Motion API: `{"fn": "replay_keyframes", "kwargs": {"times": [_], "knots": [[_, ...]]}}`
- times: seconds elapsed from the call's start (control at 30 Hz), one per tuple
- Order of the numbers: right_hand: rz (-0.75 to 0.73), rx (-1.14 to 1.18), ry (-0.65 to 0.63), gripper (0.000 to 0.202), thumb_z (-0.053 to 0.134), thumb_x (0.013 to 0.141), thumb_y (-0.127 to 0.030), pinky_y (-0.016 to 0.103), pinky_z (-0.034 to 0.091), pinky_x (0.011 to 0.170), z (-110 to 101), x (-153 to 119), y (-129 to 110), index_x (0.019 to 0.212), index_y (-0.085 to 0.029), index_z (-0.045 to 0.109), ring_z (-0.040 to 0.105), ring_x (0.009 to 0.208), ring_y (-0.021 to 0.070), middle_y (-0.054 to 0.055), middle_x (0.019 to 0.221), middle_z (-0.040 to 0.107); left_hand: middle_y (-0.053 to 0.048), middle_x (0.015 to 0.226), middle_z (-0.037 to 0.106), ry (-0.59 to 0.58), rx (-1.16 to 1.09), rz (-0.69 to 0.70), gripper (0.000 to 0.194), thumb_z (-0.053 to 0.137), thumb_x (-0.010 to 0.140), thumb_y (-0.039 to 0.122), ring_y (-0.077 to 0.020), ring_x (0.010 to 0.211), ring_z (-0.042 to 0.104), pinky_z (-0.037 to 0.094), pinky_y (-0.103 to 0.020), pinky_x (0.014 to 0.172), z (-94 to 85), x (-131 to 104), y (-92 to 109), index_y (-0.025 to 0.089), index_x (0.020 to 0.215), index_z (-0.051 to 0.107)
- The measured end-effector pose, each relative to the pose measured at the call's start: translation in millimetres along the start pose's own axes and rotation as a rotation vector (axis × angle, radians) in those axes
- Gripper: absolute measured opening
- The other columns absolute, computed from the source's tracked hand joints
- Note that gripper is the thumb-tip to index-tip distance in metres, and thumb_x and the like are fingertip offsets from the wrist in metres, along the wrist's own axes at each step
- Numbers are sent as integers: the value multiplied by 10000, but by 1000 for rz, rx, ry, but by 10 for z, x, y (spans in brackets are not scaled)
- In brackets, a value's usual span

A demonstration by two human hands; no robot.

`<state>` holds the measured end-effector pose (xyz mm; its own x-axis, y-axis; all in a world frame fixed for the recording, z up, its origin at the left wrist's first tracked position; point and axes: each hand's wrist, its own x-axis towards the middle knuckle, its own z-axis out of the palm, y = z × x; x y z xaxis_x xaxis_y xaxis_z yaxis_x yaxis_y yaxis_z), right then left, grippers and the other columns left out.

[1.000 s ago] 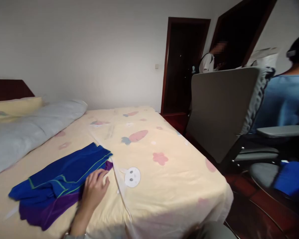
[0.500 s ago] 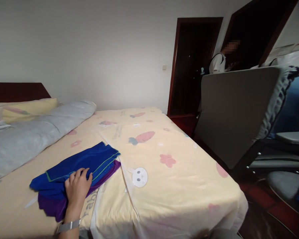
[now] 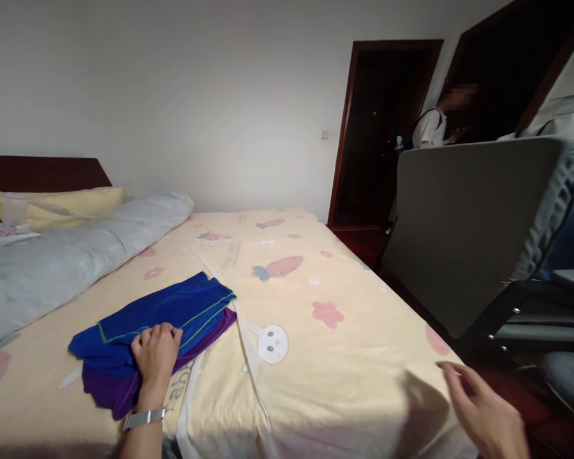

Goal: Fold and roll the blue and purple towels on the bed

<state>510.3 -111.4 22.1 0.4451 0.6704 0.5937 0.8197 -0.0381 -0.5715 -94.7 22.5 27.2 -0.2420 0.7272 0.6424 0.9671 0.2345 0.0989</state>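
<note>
2 bare hands work well apart from each other. The left hand (image 3: 159, 350) lies on the near long side of a blue cloth piece with thin green seams (image 3: 167, 303), its fingers curled down against the fabric; whether they pinch it, I cannot tell. Around that wrist sits a silver metal band (image 3: 146, 417). The right hand (image 3: 488, 408) hovers by the bed's near right corner, thumb and fingers parted, with nothing visible between them.

At the far left, a white and pink crumpled bundle (image 3: 2, 231) lies beside a pale yellow pillow (image 3: 83, 205) and a long grey padded quilt (image 3: 100, 233) — it may be a bag, but its contents cannot be made out.

The blue cloth is folded flat, somewhat rumpled at its left end, with straight green lines along its right part. Dark purple cloth (image 3: 110, 389) shows from beneath it, along the near side and at both ends. The stack rests on a pale yellow printed bedsheet (image 3: 316, 357), left of a white rabbit face (image 3: 272, 344). Its long axis runs aslant — 1 end toward the near left, the other toward the far right.
</note>
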Motion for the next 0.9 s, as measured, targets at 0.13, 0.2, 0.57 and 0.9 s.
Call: {"fn": "replay_keyframes", "kwargs": {"times": [0.13, 0.2, 0.57, 0.9], "knots": [[-74, 282, -334, 344, 488, 912, -476, 287, 561, 582, 686, 21, -805, 870, -219, 712, 726, 692, 232, 76, 842, 771, -113, 752, 699, 155, 102, 103, 295, 431, 922, 311, -262, 838, 639, 404, -379, 876, -46, 56, 143, 111, 914, 647], [-138, 392, -573, 329, 459, 945, -401, 290, 565, 661, 1003, -35, -1295, 880, -205, 715, 713, 741, 219, 64, 836, 759, -80, 675, 680, 189, 40, 123, 246, 440, 909, 277, -239, 719, 652, 449, -332, 752, -89, 18, 355, 118, 940, 625], [-578, 441, -656, 374, 601, 811, -143, 405, 509, 939, 1597, -513, -1911, 1159, -273, 639, 589, 1070, 257, 73, 1187, 616, -4, 614, 646, -164, -780, 702, 277, 467, 780, 76, -187, 486, 665, 510, -306, 457, -736, -1283, 1817, 300, 943, 484], [-594, 497, -422, 157, 436, 980, -232, 380, 553, 919, 1167, -277, -1734, 1029, -218, 585, 654, 1090, 242, 128, 1159, 674, 10, 804, 718, -283, -711, 668, 145, 666, 870, 332, -186, 739, 738, 575, -255, 668, -1104, -737, 1045, 280, 960, 564]]}}
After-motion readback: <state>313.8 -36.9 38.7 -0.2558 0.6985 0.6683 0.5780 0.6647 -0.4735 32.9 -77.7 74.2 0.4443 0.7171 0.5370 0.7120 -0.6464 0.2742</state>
